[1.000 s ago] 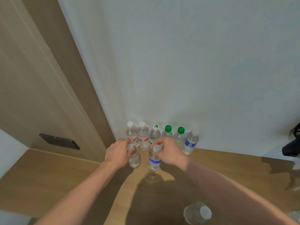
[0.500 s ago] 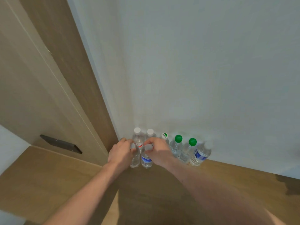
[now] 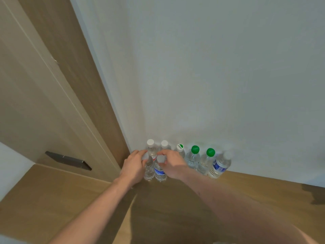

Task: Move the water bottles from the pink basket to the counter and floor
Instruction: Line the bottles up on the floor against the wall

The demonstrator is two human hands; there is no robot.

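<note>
Two bottles stood on the wood floor (image 3: 175, 208), just near of the wall row (image 3: 193, 156). Clear bottle (image 3: 148, 170) gripped at the cap by left hand (image 3: 134, 165); blue-label bottle (image 3: 159, 170) pinched at the cap by right hand (image 3: 173, 162).

Pretty soft, even indoor light, a bit dim. Big shadow falls on the near floor (image 3: 168, 213), another dark patch far right. Wide-angle bends the door (image 3: 58, 95) edges. Right arm (image 3: 246, 208) looks motion-blurred; whole frame's slightly soft.
</note>
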